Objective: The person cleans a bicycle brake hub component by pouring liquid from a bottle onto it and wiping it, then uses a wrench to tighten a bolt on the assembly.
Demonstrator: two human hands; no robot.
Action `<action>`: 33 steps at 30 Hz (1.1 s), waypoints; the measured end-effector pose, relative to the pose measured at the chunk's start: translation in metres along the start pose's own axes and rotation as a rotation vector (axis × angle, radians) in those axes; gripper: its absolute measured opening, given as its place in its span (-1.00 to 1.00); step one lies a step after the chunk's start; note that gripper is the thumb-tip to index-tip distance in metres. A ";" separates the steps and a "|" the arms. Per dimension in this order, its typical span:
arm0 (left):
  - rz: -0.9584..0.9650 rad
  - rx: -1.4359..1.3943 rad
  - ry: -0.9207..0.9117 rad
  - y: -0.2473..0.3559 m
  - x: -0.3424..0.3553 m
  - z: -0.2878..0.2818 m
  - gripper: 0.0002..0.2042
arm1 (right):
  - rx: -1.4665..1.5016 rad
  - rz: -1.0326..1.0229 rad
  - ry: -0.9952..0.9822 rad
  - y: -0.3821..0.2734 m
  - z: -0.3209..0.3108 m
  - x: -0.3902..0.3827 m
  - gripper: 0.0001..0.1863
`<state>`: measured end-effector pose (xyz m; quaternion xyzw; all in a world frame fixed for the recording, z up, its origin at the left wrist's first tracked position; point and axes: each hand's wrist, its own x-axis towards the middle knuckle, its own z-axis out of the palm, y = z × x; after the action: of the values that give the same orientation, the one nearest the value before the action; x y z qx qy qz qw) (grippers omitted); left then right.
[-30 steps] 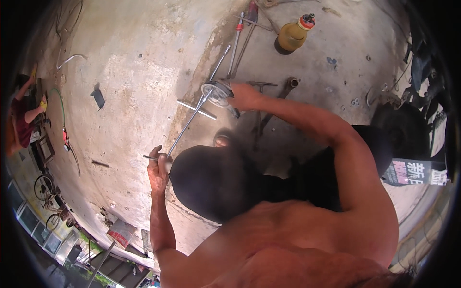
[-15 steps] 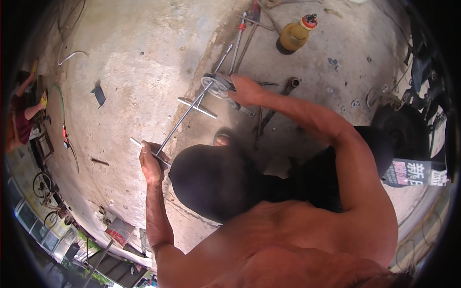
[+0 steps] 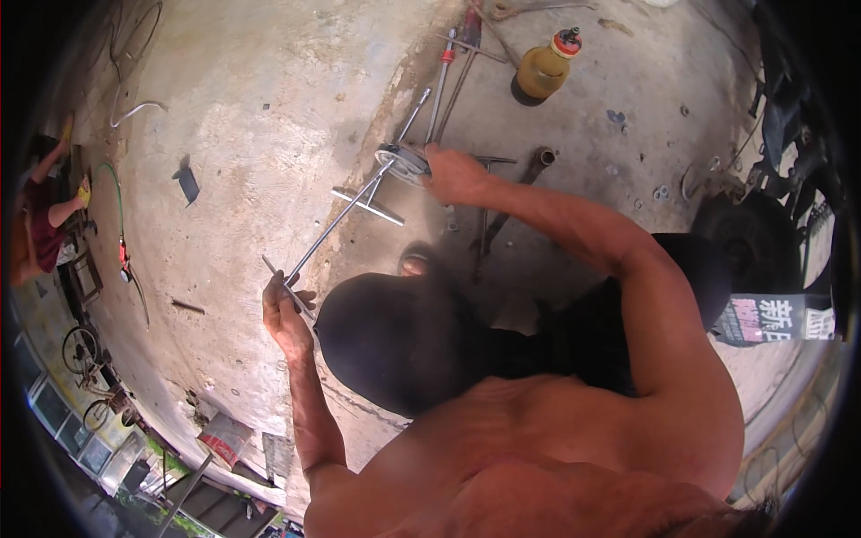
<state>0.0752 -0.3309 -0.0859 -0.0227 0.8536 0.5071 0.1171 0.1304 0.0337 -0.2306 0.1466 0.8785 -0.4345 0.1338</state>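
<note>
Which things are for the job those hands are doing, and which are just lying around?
For the job:
T-handle wrench, left hand on its handle
round metal part, gripped by the right hand

Just lying about:
second T-handle wrench
yellow-brown bottle
green hose

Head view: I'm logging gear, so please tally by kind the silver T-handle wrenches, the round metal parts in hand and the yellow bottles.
Silver T-handle wrenches: 2 (one in the left hand, one on the floor)
Round metal part in the right hand: 1
Yellow bottle: 1
Total: 4
</note>
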 end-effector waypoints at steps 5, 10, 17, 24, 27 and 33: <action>0.600 0.775 -0.195 0.013 0.006 -0.022 -0.64 | 0.016 0.066 -0.054 -0.008 -0.010 -0.002 -0.59; 0.892 0.816 -0.248 0.016 0.031 -0.025 -0.64 | -0.001 0.022 -0.011 -0.002 -0.007 -0.002 -0.54; -0.537 0.247 -0.211 -0.032 0.025 -0.010 -0.48 | -0.017 0.044 0.023 -0.009 0.003 -0.013 -0.56; -0.919 -0.119 -0.051 0.001 -0.011 0.026 -0.55 | -0.014 0.054 -0.005 -0.009 -0.005 -0.014 -0.57; -0.380 -0.016 -0.186 -0.043 -0.013 -0.007 -0.52 | -0.003 0.034 -0.011 -0.014 -0.004 -0.012 -0.57; -0.019 0.072 -0.109 0.001 -0.032 0.004 -0.42 | 0.027 0.050 0.024 -0.005 -0.004 -0.007 -0.59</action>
<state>0.1065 -0.3301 -0.0800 0.0009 0.8633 0.4754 0.1692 0.1350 0.0329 -0.2224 0.1755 0.8701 -0.4412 0.1320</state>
